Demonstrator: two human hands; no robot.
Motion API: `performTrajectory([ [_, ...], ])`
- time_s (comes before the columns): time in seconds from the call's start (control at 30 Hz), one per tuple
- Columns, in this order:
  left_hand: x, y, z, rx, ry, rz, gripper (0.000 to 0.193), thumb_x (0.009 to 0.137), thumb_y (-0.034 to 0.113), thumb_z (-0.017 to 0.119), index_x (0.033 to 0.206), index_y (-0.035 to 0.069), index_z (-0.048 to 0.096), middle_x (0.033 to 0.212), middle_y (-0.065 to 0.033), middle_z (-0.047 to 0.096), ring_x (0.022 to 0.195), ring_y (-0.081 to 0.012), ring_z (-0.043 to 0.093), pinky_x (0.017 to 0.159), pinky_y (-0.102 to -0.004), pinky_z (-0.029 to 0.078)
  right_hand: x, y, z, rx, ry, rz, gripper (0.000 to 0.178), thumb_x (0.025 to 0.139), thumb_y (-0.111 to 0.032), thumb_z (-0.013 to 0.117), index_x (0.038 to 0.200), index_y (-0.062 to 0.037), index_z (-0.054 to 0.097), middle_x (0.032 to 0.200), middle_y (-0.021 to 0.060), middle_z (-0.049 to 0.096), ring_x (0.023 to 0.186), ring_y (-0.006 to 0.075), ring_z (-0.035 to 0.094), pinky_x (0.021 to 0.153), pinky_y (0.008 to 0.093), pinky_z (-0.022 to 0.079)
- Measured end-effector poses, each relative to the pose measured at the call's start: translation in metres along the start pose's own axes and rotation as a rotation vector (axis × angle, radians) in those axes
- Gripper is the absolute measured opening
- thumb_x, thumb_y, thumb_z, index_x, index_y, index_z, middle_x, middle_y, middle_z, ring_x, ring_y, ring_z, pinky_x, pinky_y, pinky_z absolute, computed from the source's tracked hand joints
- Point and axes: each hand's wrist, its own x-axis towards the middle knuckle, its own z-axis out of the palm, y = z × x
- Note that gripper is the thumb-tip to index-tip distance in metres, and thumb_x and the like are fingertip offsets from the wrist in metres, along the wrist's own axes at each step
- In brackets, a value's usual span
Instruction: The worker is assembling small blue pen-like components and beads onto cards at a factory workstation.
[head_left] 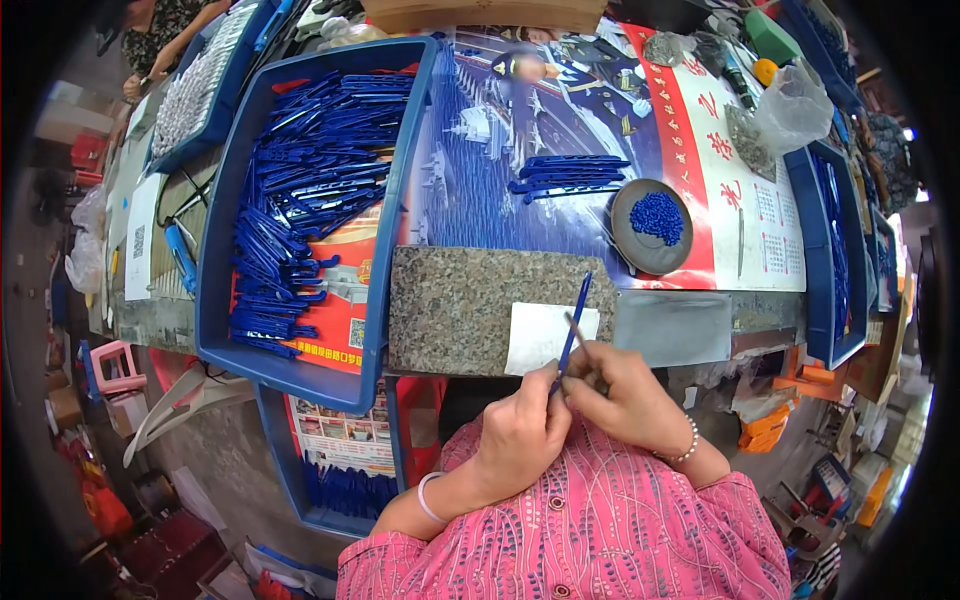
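My left hand (pixel 520 430) pinches the lower end of a slim blue plastic strip (pixel 577 312), which points up and slightly right. Against it, my right hand (pixel 622 398) closes round a thin dark stick-like tool (pixel 575 326), its exact kind unclear. The fingertips of both hands meet at the strip's lower end. Just beyond them, a white paper piece (pixel 535 335) lies on a speckled granite slab (pixel 450 300). Farther right, a round dark dish (pixel 625 225) holds many tiny blue pieces (pixel 657 217). Several similar blue strips (pixel 572 174) lie beside the dish.
A large blue tray (pixel 375 300) full of blue strips stands left of the slab; another tray (pixel 275 440) sits lower. A grey plate (pixel 675 325) borders the slab. At right are a clear plastic bag (pixel 795 105) and a blue tray (pixel 848 330). A person's arm (pixel 180 45) shows far left.
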Motion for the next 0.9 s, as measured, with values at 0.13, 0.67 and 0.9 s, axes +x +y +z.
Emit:
performTrajectory([
  [0.13, 0.0, 0.001, -0.002, -0.126, 0.019, -0.082, 0.025, 0.078, -0.002, 0.057, 0.102, -0.005, 0.051, 0.076, -0.0175, 0.064, 0.064, -0.0262, 0.066, 0.052, -0.0304, 0.05, -0.002, 0.0, -0.007, 0.091, -0.058, 0.024, 0.012, 0.08, -0.008, 0.059, 0.087, 0.0018, 0.057, 0.067, -0.0016, 0.052, 0.06, 0.0034, 0.043, 0.051, 0.0217, 0.037],
  [0.67, 0.0, -0.003, -0.002, -0.098, 0.014, -0.052, 0.029, 0.077, -0.001, 0.056, 0.105, -0.004, 0.05, 0.074, -0.0202, 0.06, 0.061, -0.0329, 0.062, 0.051, -0.0383, 0.049, 0.0, 0.001, 0.004, -0.094, 0.065, -0.117, 0.012, 0.078, -0.008, 0.061, 0.079, 0.0015, 0.054, 0.068, 0.0129, 0.054, 0.057, 0.0239, 0.055, 0.053, 0.0327, 0.042],
  [0.9, 0.0, -0.005, 0.0, 0.088, 0.031, 0.067, 0.033, 0.076, -0.001, 0.057, 0.107, -0.01, 0.049, 0.074, -0.0195, 0.061, 0.062, -0.0291, 0.063, 0.054, -0.0356, 0.05, 0.003, 0.009, 0.013, 0.162, 0.074, 0.009, 0.01, 0.079, -0.006, 0.058, 0.08, 0.0025, 0.053, 0.066, 0.0099, 0.054, 0.057, 0.0177, 0.052, 0.051, 0.0297, 0.04],
])
